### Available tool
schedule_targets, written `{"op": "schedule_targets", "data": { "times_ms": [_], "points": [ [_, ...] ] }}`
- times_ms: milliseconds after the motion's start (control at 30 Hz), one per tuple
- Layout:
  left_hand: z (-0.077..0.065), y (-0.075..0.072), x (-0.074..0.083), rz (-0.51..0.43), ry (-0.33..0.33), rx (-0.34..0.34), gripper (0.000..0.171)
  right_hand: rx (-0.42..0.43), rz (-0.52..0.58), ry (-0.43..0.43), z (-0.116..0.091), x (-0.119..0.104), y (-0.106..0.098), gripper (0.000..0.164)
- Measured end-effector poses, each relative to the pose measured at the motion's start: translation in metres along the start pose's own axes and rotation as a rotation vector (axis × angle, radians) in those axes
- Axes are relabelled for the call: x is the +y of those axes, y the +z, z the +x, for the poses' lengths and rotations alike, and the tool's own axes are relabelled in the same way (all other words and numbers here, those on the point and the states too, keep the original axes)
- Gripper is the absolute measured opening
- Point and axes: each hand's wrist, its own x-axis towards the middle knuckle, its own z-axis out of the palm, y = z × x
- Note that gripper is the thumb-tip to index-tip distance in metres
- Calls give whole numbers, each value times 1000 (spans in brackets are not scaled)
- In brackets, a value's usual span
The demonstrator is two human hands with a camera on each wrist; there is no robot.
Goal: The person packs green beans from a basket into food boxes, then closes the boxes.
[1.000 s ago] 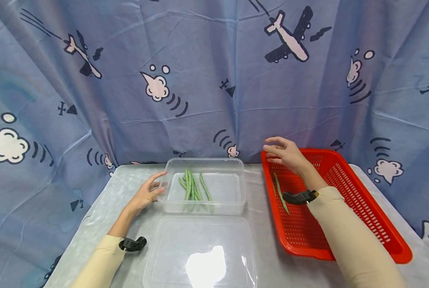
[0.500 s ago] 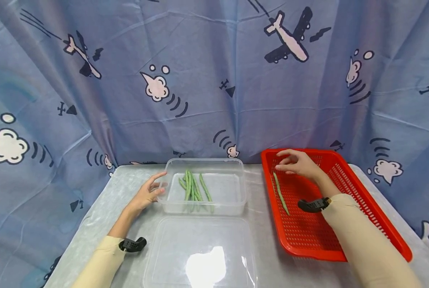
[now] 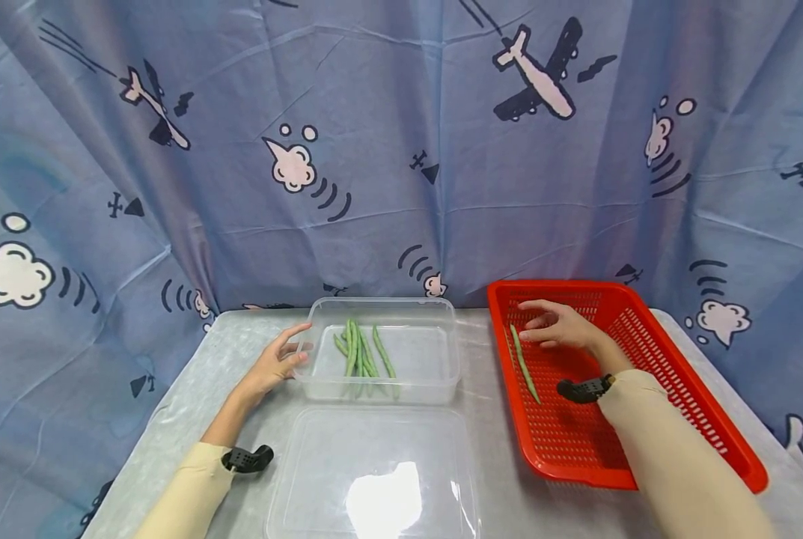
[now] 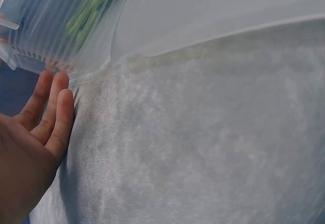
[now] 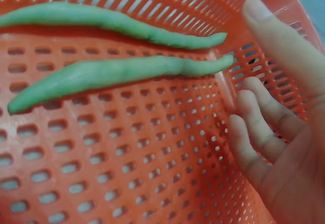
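Observation:
My left hand (image 3: 276, 365) rests against the left side of a clear plastic container (image 3: 428, 391), fingers extended at its wall. Several green beans (image 3: 354, 352) lie together inside the container. In the left wrist view three straight fingers (image 4: 62, 115) meet the container's lower side. Over the back left of a red basket (image 3: 576, 434) is my right hand (image 3: 563, 328), holding nothing, fingers slightly bent. Two beans lie in the basket in the right wrist view: a nearer green bean (image 5: 122, 72) and one by the side wall, the second green bean (image 5: 101, 20). Thumb and fingertips are just off their ends.
A clear plastic lid (image 3: 320, 464) lies flat in front of the container, with a bright reflection on it. The grey-white table (image 3: 495, 494) ends at a blue patterned curtain (image 3: 374, 150) behind.
My right hand has moved right and down from above the basket's left rim into the basket, near the beans. The left hand and the container have stayed put.

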Motion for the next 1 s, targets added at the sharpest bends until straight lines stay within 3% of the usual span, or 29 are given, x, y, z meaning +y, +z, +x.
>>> {"op": "schedule_targets", "data": {
  "times_ms": [367,767,1000],
  "points": [
    [-1,-2,0,24,-23,12,58,-35,-169,-70,4,4,12,71],
    [1,-1,-1,23,-17,13,58,-76,-201,-69,8,4,16,71],
    [1,-1,-2,42,-9,12,58,-76,-166,-65,7,5,16,69]
  ]
}}
